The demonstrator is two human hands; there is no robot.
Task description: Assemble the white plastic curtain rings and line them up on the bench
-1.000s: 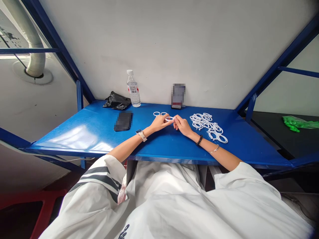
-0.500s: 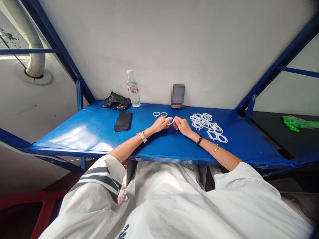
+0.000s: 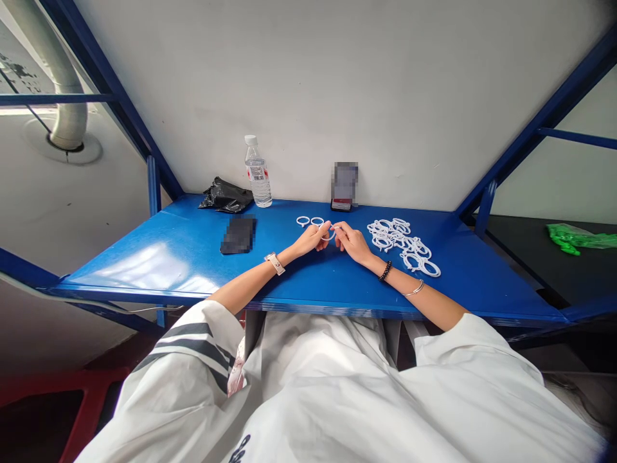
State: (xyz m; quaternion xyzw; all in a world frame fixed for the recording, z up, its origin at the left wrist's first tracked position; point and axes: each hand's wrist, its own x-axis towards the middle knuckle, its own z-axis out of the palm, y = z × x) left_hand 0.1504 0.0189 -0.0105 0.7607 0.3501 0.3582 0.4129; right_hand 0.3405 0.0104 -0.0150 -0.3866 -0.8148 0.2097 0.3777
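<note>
We look into what appears to be a workshop: a blue surface (image 3: 308, 276) set in a metal frame (image 3: 108, 96) against a pale panel (image 3: 308, 83), a heap of matching white rings (image 3: 399, 242) toward the right. Beyond the frame we see a thick pipe (image 3: 71, 116) at left and, at right, a dark second surface (image 3: 525, 267) bearing a bag of green pieces (image 3: 581, 238).

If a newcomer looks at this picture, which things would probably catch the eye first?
Probably the broad, glossy blue tabletop across the middle. Near its centre, the bare left hand holds a thin white ring, with the bare right hand close beside it. Right of the hands lies a loose cluster of white, plastic-looking rings.
</note>
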